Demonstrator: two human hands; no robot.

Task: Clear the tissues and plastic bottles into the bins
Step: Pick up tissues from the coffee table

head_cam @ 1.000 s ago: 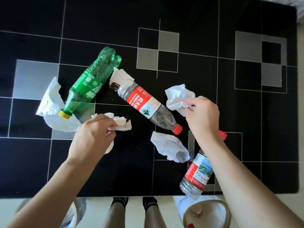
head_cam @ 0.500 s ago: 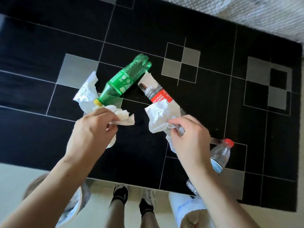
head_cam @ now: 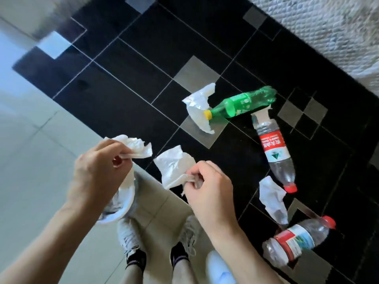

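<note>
Both hands have drawn back from the black table (head_cam: 143, 64) to its near edge, each carrying a crumpled tissue: left hand (head_cam: 98, 169) pinches one white tissue (head_cam: 135, 147) above a white-lined bin (head_cam: 121, 203) on the tiled floor (head_cam: 30, 160), right hand (head_cam: 207, 187) pinches a second tissue (head_cam: 174, 165) over the table edge. On the table lie a green bottle with yellow cap (head_cam: 238, 105), its neck resting on a flat tissue (head_cam: 199, 107); a clear red-labelled bottle (head_cam: 274, 152) just beside the green one's base, a paper scrap (head_cam: 262, 115) under its end; another crumpled tissue (head_cam: 272, 199) near its red cap; and a second clear bottle (head_cam: 297, 240), blurred, at the near edge. Part of another white bin (head_cam: 219, 267) shows beside the person's shoes (head_cam: 131, 236), under the right forearm
</note>
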